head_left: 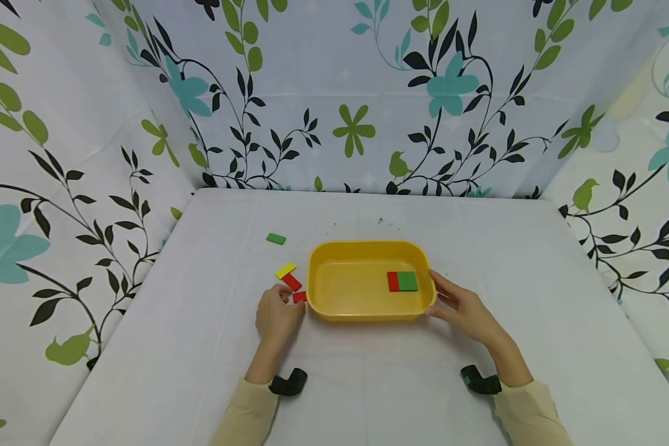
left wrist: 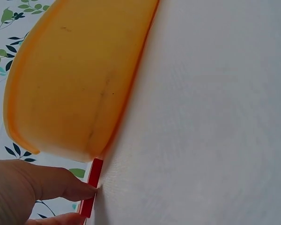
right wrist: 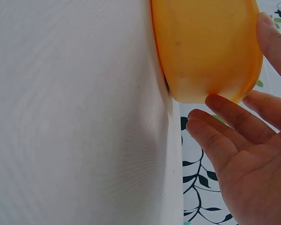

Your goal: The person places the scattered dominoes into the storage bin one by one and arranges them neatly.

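A yellow tray [head_left: 345, 311] sits on the white table, with a red tile [head_left: 393, 282] and a green tile [head_left: 407, 280] side by side inside at its right. My left hand [head_left: 279, 314] is at the tray's left end, pinching a red tile [left wrist: 94, 173] whose end is right at the tray's wall. Another red tile [head_left: 292, 282] and a yellow tile [head_left: 285, 270] lie just beyond those fingers. At the tray's right end is my right hand [head_left: 468, 311]. Its extended fingers [right wrist: 241, 117] touch the end wall, with the thumb along the rim.
One green tile [head_left: 275, 238] lies farther back on the table [head_left: 362, 384], left of the tray. A leaf-patterned curtain [head_left: 323, 93] hangs behind the table and along both sides. Each wrist carries a small black camera.
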`<state>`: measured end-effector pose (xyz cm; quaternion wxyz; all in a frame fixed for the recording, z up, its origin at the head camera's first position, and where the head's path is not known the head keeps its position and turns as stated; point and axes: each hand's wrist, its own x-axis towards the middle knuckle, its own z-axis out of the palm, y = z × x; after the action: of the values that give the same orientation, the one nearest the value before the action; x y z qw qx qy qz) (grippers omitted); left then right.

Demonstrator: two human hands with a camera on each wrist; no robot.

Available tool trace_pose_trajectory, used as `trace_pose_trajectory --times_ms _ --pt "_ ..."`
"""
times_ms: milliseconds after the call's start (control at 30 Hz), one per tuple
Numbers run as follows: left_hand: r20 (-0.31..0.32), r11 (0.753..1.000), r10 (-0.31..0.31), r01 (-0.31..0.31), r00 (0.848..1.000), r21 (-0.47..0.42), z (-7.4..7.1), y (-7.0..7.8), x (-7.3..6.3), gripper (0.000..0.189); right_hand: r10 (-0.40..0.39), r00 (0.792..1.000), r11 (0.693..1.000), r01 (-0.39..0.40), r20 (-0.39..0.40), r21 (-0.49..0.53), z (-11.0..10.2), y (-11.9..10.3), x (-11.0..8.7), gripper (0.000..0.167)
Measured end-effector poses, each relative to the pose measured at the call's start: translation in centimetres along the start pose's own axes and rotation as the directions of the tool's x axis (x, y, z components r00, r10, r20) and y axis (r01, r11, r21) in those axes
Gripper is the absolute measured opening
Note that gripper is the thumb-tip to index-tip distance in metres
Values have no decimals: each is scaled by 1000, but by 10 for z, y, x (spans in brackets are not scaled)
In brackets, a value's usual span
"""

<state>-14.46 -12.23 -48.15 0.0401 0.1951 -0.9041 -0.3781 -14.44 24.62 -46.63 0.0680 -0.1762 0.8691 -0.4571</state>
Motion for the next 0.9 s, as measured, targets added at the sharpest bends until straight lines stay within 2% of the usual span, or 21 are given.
trace_pose_trajectory --times_ms 167,267,433,500,633,767,900 --pt "-2 1000 8 -8 1000 -2 -1 0 1 27 -4 1000 1000 4 -1 -1 0 0 0 78" --pt "18 1000 11 -11 1000 -5 -3 0 1 22 -6 1000 1000 6 0 -1 0 0 0 78" --pt "122 999 37 -37 992 -3 -11 -3 -1 19 -6 1000 1000 6 3 -2 0 0 0 79" --pt "171 999 49 -51 984 9 -14 -4 -1 22 -4 1000 1000 4 3 -7 0 -1 -1 79" --pt "239 992 105 -120 965 49 -16 -3 0 37 -1 1000 1000 1 2 -10 0 -1 -1 79" --pt "279 972 194 -222 940 71 -15 -5 4 59 -5 1000 1000 5 4 -6 0 -2 -1 79" --pt "304 948 281 -312 910 59 -14 -7 8 63 -3 1000 1000 3 6 -1 0 -1 0 79"
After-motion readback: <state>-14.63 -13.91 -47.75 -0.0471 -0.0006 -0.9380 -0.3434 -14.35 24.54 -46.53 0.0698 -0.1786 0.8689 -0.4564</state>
